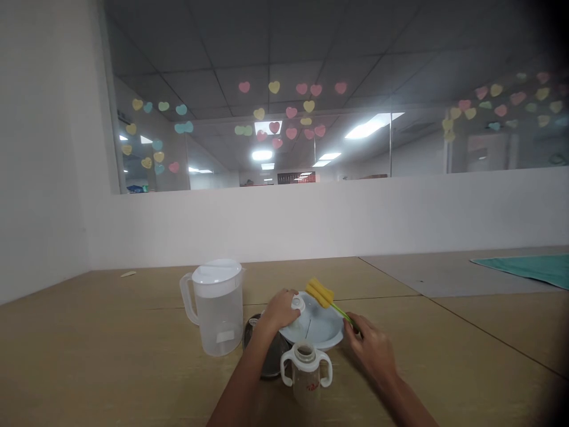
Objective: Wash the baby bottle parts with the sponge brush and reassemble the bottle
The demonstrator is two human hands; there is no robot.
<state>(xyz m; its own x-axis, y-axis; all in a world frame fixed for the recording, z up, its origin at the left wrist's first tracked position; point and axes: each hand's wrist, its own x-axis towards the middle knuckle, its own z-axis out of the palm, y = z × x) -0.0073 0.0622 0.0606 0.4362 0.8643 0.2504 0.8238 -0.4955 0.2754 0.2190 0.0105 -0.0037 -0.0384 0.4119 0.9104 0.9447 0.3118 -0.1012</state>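
Observation:
My left hand (281,309) is closed round a small white bottle cap (298,304) above the left side of a pale blue basin (326,338). In my right hand (372,347) is the green handle of a sponge bottle brush (320,292). Its yellow sponge head points up and left over the basin's far rim. In front of the basin stands an uncapped baby bottle (306,379), clear, with two white handles and red print. Behind my left forearm lies a dark round object (271,356), partly covered, so its kind is unclear.
A clear lidded plastic pitcher (221,311) stands on the wooden table (133,356) left of my hands. At the far right lies a teal cloth (528,267). A small pale scrap (128,274) rests at the back left. Behind the table rises a white wall (267,225) with a window.

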